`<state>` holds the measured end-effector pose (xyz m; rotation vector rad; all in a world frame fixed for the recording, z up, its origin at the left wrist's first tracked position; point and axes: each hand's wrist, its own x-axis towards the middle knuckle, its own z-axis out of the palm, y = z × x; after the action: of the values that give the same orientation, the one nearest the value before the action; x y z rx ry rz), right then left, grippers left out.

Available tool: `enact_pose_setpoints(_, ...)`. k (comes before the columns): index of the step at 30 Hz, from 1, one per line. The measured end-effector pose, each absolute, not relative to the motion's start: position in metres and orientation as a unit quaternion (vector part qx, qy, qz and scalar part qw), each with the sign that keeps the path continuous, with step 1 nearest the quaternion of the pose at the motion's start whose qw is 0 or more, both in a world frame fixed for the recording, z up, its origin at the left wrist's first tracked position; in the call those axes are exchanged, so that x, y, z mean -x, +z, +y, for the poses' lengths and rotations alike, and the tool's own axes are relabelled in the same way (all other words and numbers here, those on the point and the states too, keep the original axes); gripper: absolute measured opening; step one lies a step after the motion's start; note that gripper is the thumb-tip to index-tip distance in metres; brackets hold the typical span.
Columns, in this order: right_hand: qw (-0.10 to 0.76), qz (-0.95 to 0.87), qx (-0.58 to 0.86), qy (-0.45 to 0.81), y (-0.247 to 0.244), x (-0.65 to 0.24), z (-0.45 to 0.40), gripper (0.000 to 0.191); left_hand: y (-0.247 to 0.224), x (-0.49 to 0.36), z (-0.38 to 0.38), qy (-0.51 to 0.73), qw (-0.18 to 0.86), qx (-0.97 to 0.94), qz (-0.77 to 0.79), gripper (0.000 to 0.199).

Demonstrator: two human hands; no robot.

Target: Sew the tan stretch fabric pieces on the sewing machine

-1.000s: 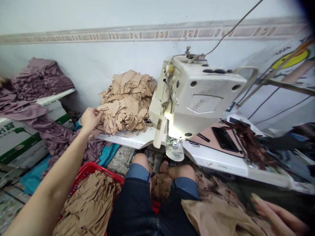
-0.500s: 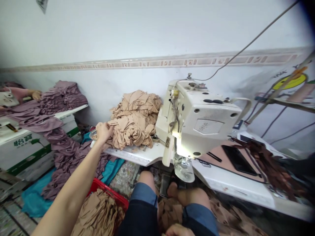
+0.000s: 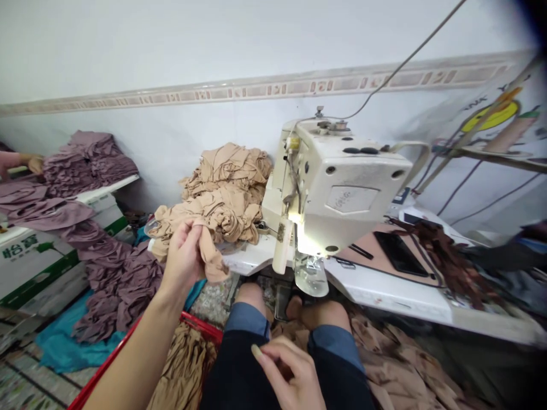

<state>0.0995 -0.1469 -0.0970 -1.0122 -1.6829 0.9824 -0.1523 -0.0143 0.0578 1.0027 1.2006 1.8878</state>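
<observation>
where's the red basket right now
In the head view, the red plastic basket sits low, left of centre, below the left hand and its tan fabric piece, right beside the person's dark shorts.

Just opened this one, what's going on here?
A person seated at an industrial sewing machine holds up a piece of tan fabric in their left hand, in front of a heap of tan fabric on the machine table. Their right hand is over their lap, apparently empty. A red basket holds more tan fabric, and another person's hand is beside mauve fabric stacks at far left.
</observation>
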Motion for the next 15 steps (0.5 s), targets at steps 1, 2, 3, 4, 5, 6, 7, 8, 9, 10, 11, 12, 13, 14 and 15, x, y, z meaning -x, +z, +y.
enact_pose_setpoints(1,0.483,-0.683,0.396,0.379,-0.084,-0.096,-0.145,0.023,0.052,0.139,-0.027,0.711,0.377,-0.367,0.466,0.044)
enact_pose_setpoints(2,0.505,-0.680,0.388,0.363,-0.073,-0.094,-0.142,0.019,0.044,0.126,-0.038,0.694,0.409,-0.356,0.474,0.048)
enact_pose_setpoints(3,0.519,-0.678,0.383,0.352,-0.064,-0.091,-0.139,0.022,0.036,0.116,-0.047,0.671,0.439,-0.353,0.482,0.052)
enact_pose_setpoints(4,0.525,-0.676,0.383,0.347,-0.057,-0.090,-0.136,0.025,0.028,0.106,-0.055,0.646,0.465,-0.356,0.489,0.055)
enact_pose_setpoints(5,0.519,-0.674,0.390,0.353,-0.052,-0.089,-0.134,0.025,0.019,0.098,-0.062,0.622,0.484,-0.365,0.496,0.056)
enact_pose_setpoints(6,0.498,-0.673,0.399,0.374,-0.050,-0.088,-0.131,0.021,0.011,0.092,-0.067,0.600,0.494,-0.379,0.502,0.056)
enact_pose_setpoints(7,0.460,-0.669,0.407,0.419,-0.049,-0.086,-0.130,0.022,0.002,0.086,-0.071,0.585,0.494,-0.396,0.506,0.055)
enact_pose_setpoints(8,0.409,-0.657,0.408,0.485,-0.051,-0.085,-0.128,0.028,-0.005,0.081,-0.074,0.576,0.486,-0.414,0.510,0.053)
enact_pose_setpoints(9,0.354,-0.633,0.398,0.562,-0.055,-0.083,-0.128,0.035,-0.012,0.077,-0.076,0.566,0.478,-0.432,0.514,0.051)
enact_pose_setpoints(10,0.307,-0.600,0.380,0.634,-0.061,-0.081,-0.127,0.039,-0.017,0.073,-0.077,0.554,0.476,-0.448,0.515,0.049)
enact_pose_setpoints(11,0.277,-0.566,0.363,0.687,-0.069,-0.079,-0.127,0.042,-0.022,0.070,-0.078,0.538,0.482,-0.461,0.516,0.048)
enact_pose_setpoints(12,0.269,-0.539,0.355,0.715,-0.078,-0.077,-0.126,0.045,-0.026,0.068,-0.079,0.519,0.494,-0.470,0.515,0.048)
enact_pose_setpoints(13,0.279,-0.524,0.359,0.720,-0.088,-0.075,-0.124,0.049,-0.029,0.065,-0.080,0.498,0.510,-0.476,0.514,0.050)
enact_pose_setpoints(14,0.300,-0.520,0.370,0.709,-0.098,-0.074,-0.123,0.051,-0.032,0.063,-0.081,0.481,0.525,-0.481,0.512,0.051)
enact_pose_setpoints(15,0.327,-0.518,0.379,0.694,-0.107,-0.073,-0.120,0.053,-0.034,0.062,-0.082,0.468,0.536,-0.485,0.509,0.053)
